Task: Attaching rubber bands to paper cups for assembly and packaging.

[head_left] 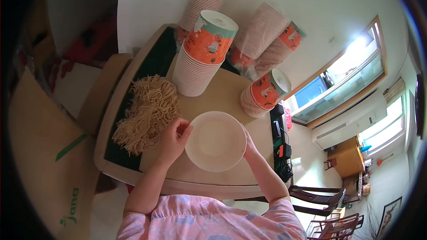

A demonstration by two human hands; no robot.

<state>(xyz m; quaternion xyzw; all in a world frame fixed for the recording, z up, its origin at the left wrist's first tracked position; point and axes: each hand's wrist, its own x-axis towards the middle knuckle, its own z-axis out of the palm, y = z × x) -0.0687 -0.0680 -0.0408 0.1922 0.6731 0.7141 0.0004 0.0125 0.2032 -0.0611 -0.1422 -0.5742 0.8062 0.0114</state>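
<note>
Gripping white bowl w/ L hand & R hand, string bundle nr L, paper-bowl stack beyond.

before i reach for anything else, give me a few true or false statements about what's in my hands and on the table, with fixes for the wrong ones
1. The left hand and right hand hold a round white bowl between them. True.
2. A tangled bundle of thin beige strands lies to the right of the bowl. False: the bundle of thin beige strands lies to the left of it.
3. A tall stack of nested, orange-patterned paper tubs stands on the table beyond the bowl. True.
4. The tall stack lies flat on its side. False: it stands on end.
5. A shorter orange-patterned stack stands to the right of the tall one. True.
</note>
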